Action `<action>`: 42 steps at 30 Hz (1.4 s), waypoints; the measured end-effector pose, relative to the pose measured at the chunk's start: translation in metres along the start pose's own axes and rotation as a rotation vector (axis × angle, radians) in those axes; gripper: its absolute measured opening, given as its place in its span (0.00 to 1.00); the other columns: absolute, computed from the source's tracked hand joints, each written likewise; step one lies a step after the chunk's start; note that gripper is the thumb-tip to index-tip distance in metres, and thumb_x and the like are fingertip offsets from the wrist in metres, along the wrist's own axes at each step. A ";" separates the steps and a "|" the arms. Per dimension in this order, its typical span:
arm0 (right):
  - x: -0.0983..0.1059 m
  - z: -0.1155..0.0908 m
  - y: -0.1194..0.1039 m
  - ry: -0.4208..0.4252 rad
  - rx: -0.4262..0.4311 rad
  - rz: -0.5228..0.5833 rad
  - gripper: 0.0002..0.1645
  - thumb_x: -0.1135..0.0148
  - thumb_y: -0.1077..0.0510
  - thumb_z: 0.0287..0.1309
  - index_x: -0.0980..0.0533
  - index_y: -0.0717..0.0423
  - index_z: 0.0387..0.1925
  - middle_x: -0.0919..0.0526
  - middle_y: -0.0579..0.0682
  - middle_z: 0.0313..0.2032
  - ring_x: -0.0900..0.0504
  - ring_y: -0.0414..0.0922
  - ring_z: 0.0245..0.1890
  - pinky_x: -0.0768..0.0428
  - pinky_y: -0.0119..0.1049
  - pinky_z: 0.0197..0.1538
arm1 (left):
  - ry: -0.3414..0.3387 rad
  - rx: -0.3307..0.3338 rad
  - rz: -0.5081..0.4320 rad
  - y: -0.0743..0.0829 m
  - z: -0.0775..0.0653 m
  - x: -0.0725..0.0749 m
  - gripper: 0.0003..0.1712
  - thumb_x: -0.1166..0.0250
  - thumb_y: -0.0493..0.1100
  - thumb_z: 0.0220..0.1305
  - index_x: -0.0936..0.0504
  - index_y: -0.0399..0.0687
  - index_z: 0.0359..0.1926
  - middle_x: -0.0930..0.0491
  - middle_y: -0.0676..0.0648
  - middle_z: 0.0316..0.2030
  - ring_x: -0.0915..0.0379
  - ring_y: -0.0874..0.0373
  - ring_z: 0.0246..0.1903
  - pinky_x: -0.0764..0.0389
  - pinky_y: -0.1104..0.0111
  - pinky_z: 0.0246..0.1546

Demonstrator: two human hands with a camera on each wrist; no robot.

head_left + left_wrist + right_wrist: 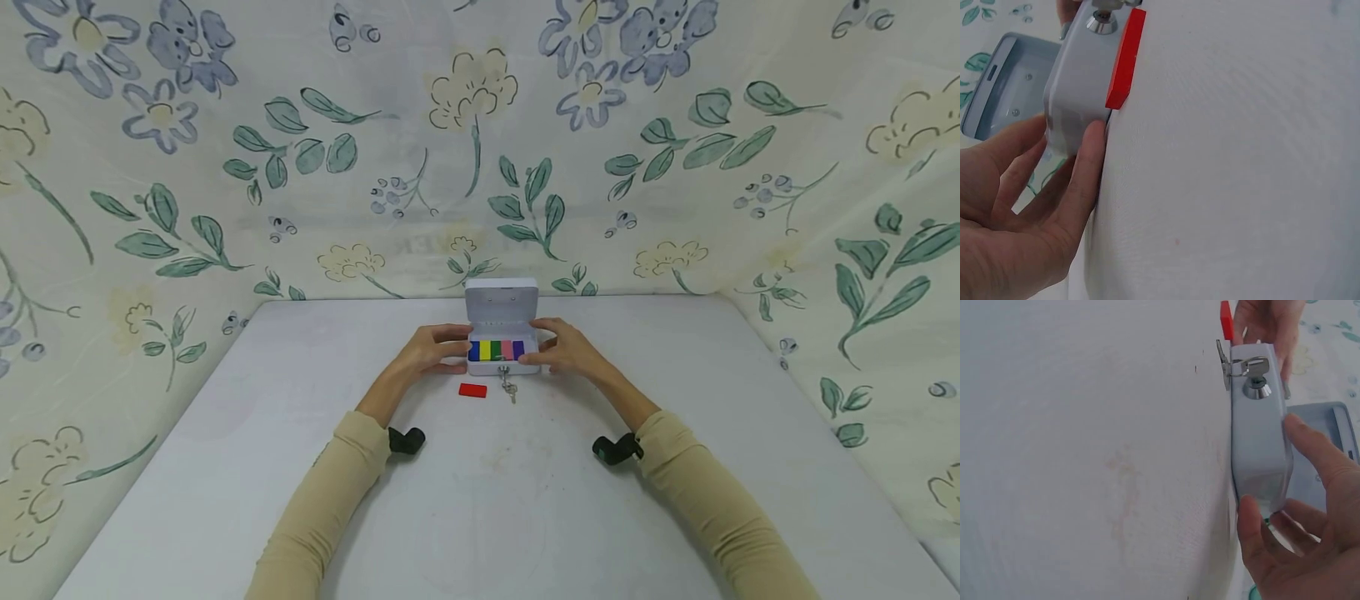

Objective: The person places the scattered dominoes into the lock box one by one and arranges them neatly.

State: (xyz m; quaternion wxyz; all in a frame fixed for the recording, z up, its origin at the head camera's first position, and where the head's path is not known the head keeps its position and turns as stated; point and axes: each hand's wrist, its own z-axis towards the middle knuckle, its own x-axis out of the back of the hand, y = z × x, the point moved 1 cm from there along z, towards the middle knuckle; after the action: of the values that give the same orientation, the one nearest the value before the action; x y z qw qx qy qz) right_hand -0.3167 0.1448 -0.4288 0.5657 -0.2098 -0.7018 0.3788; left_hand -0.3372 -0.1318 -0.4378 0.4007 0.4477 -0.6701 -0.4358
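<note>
A small pale grey cash box [483, 368] stands at the far side of the table, its lid [502, 304] raised. Inside lies a row of coloured blocks: blue, yellow [485, 351], green, pink [507, 350] and purple. My left hand [433, 348] holds the box's left end, thumb low near the table and fingers along the side and rim. At the right end my right hand [564, 345] grips the box, one finger on the top rim, the thumb at the lower corner [1249, 509]. Keys on a ring [510, 390] hang from the front lock [1257, 389].
A red block [472, 390] lies on the white tabletop [502, 500] just before the box's front left. Behind the table hangs a floral cloth [420, 167]. Dark wrist cameras [407, 441] sit at both sleeve cuffs.
</note>
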 end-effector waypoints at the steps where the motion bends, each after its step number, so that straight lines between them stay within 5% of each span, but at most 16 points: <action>1: 0.000 0.000 0.001 -0.002 -0.001 0.004 0.52 0.26 0.41 0.50 0.40 0.46 0.73 0.37 0.58 0.69 0.24 0.56 0.60 0.13 0.36 0.40 | 0.000 -0.001 0.001 0.000 0.000 0.000 0.27 0.31 0.42 0.62 0.22 0.56 0.62 0.28 0.45 0.66 0.23 0.46 0.57 0.13 0.60 0.44; 19: -0.002 0.000 0.002 0.022 0.009 -0.026 0.53 0.27 0.40 0.51 0.41 0.45 0.74 0.32 0.58 0.67 0.20 0.53 0.54 0.14 0.34 0.37 | -0.036 -0.081 0.110 0.003 -0.002 0.000 0.27 0.33 0.41 0.64 0.25 0.52 0.64 0.28 0.45 0.65 0.24 0.45 0.57 0.13 0.59 0.45; 34: -0.002 0.001 0.003 0.027 0.014 -0.035 0.53 0.27 0.41 0.51 0.41 0.45 0.74 0.30 0.58 0.65 0.20 0.53 0.52 0.14 0.33 0.37 | -0.035 -0.156 0.393 0.005 -0.014 0.014 0.27 0.32 0.46 0.63 0.24 0.51 0.63 0.23 0.41 0.59 0.22 0.46 0.55 0.12 0.64 0.40; 42: -0.003 0.002 0.003 0.019 0.004 -0.037 0.54 0.27 0.40 0.50 0.42 0.44 0.74 0.32 0.57 0.67 0.20 0.53 0.53 0.14 0.33 0.37 | -0.147 -0.130 0.441 0.002 -0.022 0.022 0.25 0.30 0.43 0.61 0.21 0.50 0.59 0.18 0.44 0.52 0.20 0.52 0.47 0.12 0.63 0.40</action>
State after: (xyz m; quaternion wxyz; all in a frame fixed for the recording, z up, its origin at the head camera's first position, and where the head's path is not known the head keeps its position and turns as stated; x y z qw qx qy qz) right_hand -0.3183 0.1444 -0.4331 0.5798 -0.1993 -0.6993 0.3676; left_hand -0.3235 -0.1568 -0.4260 0.4643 0.2309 -0.7495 -0.4115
